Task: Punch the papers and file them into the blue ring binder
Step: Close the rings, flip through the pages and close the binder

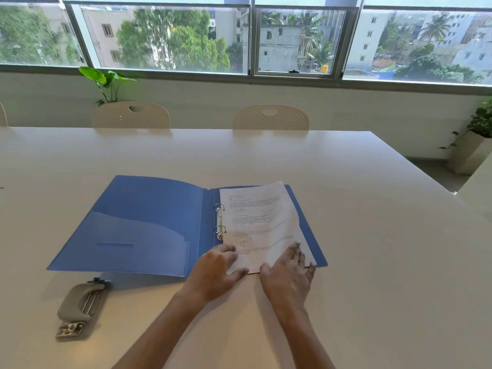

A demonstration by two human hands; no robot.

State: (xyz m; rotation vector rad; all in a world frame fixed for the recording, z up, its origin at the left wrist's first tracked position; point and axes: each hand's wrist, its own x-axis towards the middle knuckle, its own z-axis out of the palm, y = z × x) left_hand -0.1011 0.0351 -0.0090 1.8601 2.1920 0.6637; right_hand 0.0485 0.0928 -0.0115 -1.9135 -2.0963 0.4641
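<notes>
The blue ring binder [143,222] lies open flat on the white table. A stack of printed papers [261,219] rests on its right half, with its left edge at the two metal rings [219,222]. My left hand [215,272] grips the near left corner of the papers, thumb under the edge. My right hand [288,272] presses flat, fingers spread, on the near right part of the stack. The right side of the stack is lifted slightly. A grey hole punch [80,310] sits near the front left of the table.
The white table [372,249] stretches far to the right and back. Two cream chairs [130,115] [271,118] stand at its far edge under a window. Potted plants [476,145] stand by the wall at the right and the back left.
</notes>
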